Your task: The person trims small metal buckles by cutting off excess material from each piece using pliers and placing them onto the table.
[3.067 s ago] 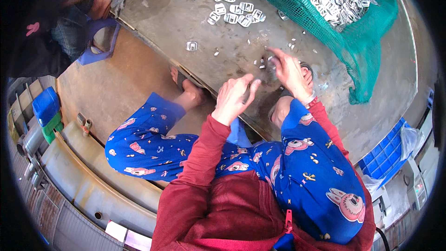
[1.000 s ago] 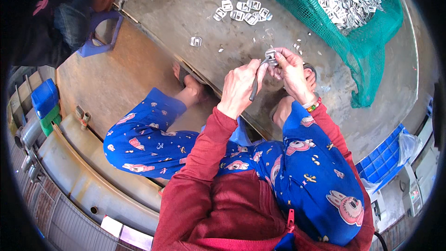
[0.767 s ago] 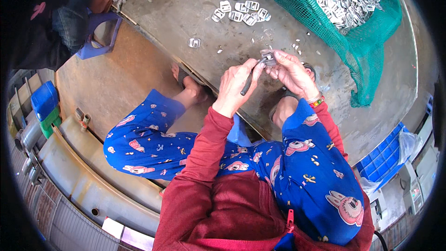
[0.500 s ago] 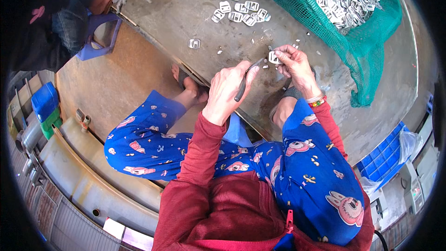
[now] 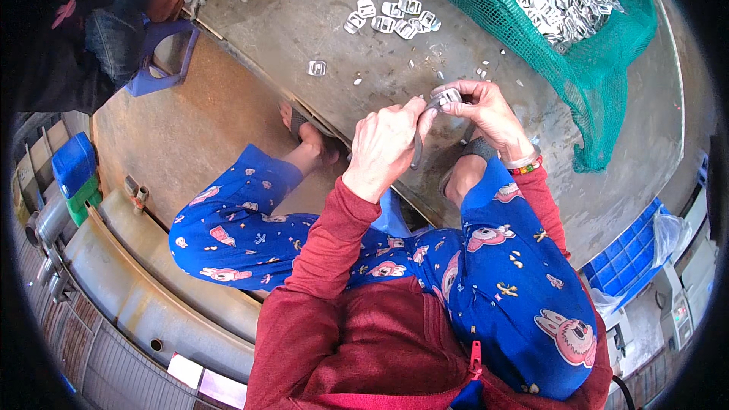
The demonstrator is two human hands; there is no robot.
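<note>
My left hand [image 5: 386, 138] is closed around a slim, dark hand tool that looks like pliers [image 5: 416, 153]; a curved handle shows below the fingers. The tool's tip meets a small silver metal buckle [image 5: 449, 96], which my right hand [image 5: 490, 118] pinches between thumb and fingers. Fingers partly cover both the tip and the buckle. Tiny metal scraps [image 5: 483, 74] lie on the grey tabletop [image 5: 281, 23] just beyond the hands. One loose buckle [image 5: 317, 67] sits apart to the left, and several more buckles [image 5: 383, 25] lie in a loose group farther off.
At the far right, a green mesh net [image 5: 524, 38] holds a heap of silver buckles [image 5: 558, 0]. A blue crate [image 5: 626, 247] stands at the right. Another person [image 5: 114, 38] is at the upper left, near a purple plastic stool [image 5: 163, 61]. My feet rest by the table edge.
The tool's tip has moved right onto the buckle, and both hands have come together. The buckle has turned, now tilted between my right fingers.
</note>
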